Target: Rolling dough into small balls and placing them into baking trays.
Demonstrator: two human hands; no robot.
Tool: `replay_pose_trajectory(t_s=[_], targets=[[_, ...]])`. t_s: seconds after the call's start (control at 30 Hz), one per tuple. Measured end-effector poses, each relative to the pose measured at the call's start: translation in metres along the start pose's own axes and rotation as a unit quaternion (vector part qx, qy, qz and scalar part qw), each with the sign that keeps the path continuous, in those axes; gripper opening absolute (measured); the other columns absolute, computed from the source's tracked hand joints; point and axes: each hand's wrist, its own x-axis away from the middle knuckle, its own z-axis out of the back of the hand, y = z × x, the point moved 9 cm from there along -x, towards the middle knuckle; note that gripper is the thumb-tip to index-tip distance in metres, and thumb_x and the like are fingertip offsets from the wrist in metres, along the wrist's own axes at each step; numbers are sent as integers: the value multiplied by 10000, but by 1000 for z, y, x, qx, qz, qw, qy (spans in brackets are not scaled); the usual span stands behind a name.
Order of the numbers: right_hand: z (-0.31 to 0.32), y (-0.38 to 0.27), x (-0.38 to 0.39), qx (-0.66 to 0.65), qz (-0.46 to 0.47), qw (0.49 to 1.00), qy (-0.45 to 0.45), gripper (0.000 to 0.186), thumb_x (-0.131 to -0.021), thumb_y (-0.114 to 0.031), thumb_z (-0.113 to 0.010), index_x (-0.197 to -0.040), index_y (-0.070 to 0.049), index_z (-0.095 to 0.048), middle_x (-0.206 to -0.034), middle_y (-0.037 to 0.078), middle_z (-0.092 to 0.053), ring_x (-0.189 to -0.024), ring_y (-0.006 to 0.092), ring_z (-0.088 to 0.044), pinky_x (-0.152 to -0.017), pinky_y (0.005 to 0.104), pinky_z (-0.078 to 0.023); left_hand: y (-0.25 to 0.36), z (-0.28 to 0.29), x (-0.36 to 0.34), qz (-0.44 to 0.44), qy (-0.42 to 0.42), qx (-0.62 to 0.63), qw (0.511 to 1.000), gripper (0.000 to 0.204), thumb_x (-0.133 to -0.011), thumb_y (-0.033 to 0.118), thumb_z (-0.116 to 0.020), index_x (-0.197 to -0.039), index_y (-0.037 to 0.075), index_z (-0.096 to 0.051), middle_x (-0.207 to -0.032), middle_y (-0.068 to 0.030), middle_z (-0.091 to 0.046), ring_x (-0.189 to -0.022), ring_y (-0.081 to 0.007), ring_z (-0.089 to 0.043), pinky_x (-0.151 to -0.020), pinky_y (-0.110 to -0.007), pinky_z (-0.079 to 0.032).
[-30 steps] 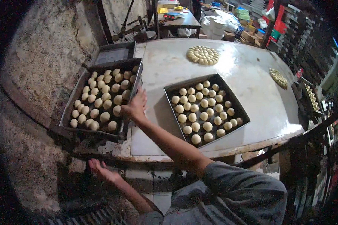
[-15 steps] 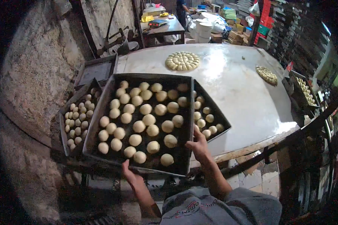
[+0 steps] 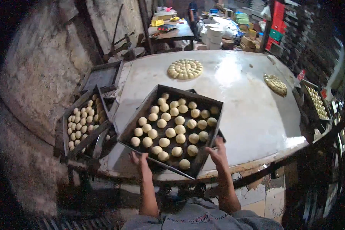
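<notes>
A square dark metal tray (image 3: 138,109) of pale round dough balls (image 3: 170,132) lies turned askew above the table's near part. Beneath it, the edge of another dark tray (image 3: 222,136) peeks out; the rest is hidden. At the near left side, my left hand (image 3: 142,162) touches the outer wall with its thumb and fingers spread. My right hand (image 3: 219,153) holds the right side, its thumb at the rim and its fingers along the outside.
Left stand another tray (image 3: 68,115) of dough balls and an empty-looking tray (image 3: 117,78). The pale worktable (image 3: 237,111) carries two rounds of cut dough, one at the back (image 3: 185,69), one at the right (image 3: 275,84). A filled tray (image 3: 309,86) sits far right.
The held tray has moved right and turned askew, over the lower tray that showed beside it. My left hand's fingers have spread at its near edge. More of the left tray is uncovered.
</notes>
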Motion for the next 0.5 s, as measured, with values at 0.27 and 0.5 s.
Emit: replay_pose_trajectory(t_s=[0.27, 0.5], targets=[[-155, -172, 22, -231, 193, 952, -52, 477, -854, -115, -643, -1289, 0, -484, -1354, 173, -478, -1273, 290, -435, -1066, 385, -333, -16, 208, -62, -96, 181, 136, 969, 608, -852, 214, -592, -1367, 83, -295, -1387, -133, -312, -1265, -279, -353, -1047, -444, -300], [-412, -244, -71, -54, 169, 983, -38, 708, -864, -454, -614, -1384, -33, -382, -1240, 253, -524, -1122, 333, -533, -960, 397, -400, 23, 314, -75, -53, 233, 216, 947, 514, -945, 290, -493, -1369, 109, -265, -1367, -129, -407, -1152, -272, -515, -1000, -408, -388]])
